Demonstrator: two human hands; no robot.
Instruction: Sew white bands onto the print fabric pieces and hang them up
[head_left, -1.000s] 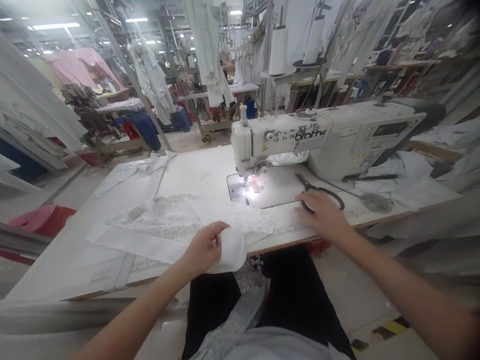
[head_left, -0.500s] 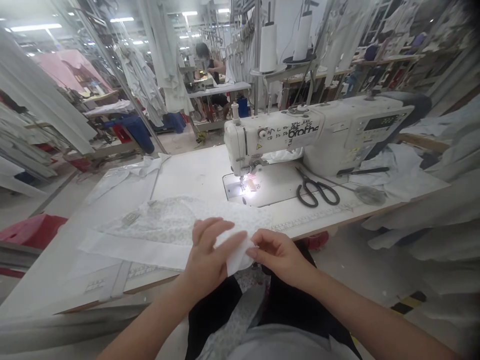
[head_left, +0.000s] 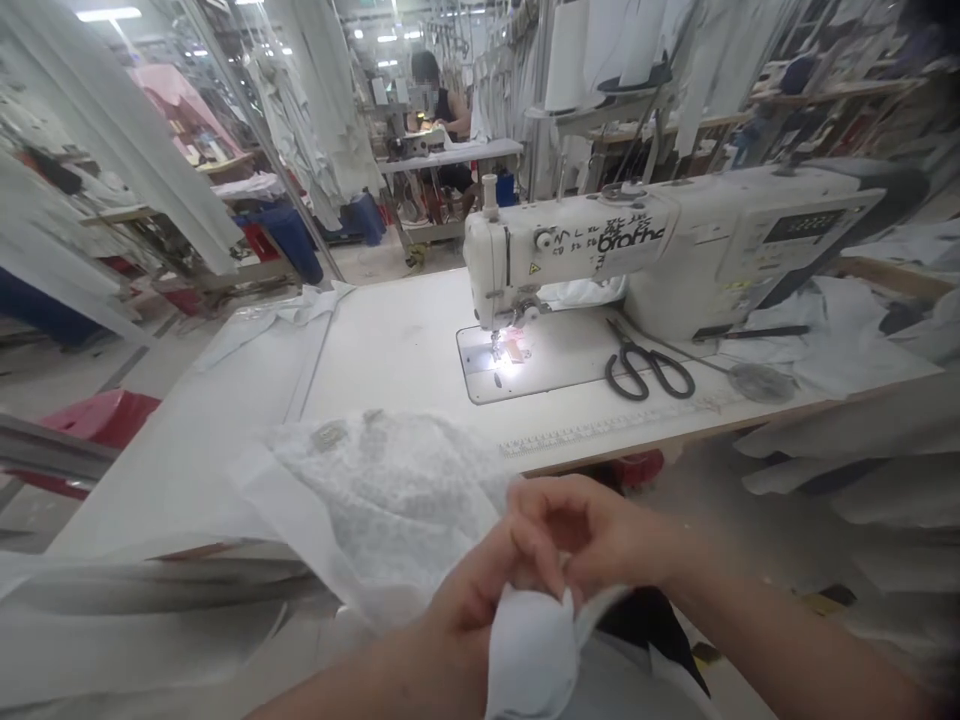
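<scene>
A pale patterned fabric piece [head_left: 397, 490] with a plain white band [head_left: 300, 520] along one side hangs over the table's front edge toward my lap. My left hand [head_left: 487, 580] is closed on the white fabric [head_left: 534, 640], which bulges below its fingers. Close against it, my right hand [head_left: 600, 530] pinches the same cloth, and the fingertips of both hands meet at a small raised point of it. Beyond the hands stands a white sewing machine [head_left: 570, 240], its lamp lighting the needle plate [head_left: 480, 375].
Black-handled scissors [head_left: 646, 372] lie right of the needle plate, near a ruler strip [head_left: 570, 430] along the table edge. Cloth pieces [head_left: 847, 330] are heaped at the right. Thread cones [head_left: 566, 60] stand behind the machine. A person [head_left: 442, 100] sits at another machine farther back.
Both hands have come down and nearer to me, drawing the fabric off the table toward my lap. My left fingers, spread before, are now closed on the cloth.
</scene>
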